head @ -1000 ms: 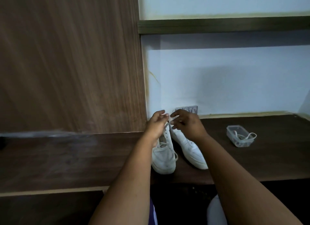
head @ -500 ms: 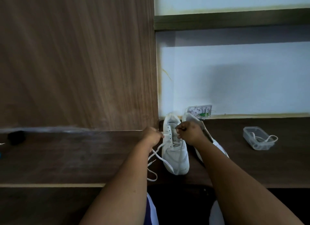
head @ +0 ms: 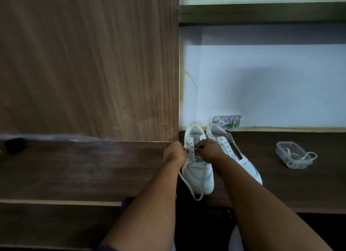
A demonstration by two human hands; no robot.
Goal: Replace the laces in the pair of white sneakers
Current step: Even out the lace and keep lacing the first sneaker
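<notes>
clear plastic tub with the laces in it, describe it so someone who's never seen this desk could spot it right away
Start at the dark wooden desk under the pale wall. Right of the two white sneakers, standing apart, is the clear plastic tub. It is the only see-through thing there, with a white lace looping over its rim.

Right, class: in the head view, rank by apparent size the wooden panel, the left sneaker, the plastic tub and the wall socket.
1. Wooden panel, by far the largest.
2. Left sneaker.
3. Plastic tub, though it sits nearer than the socket.
4. Wall socket, partly hidden by the other sneaker.
</notes>
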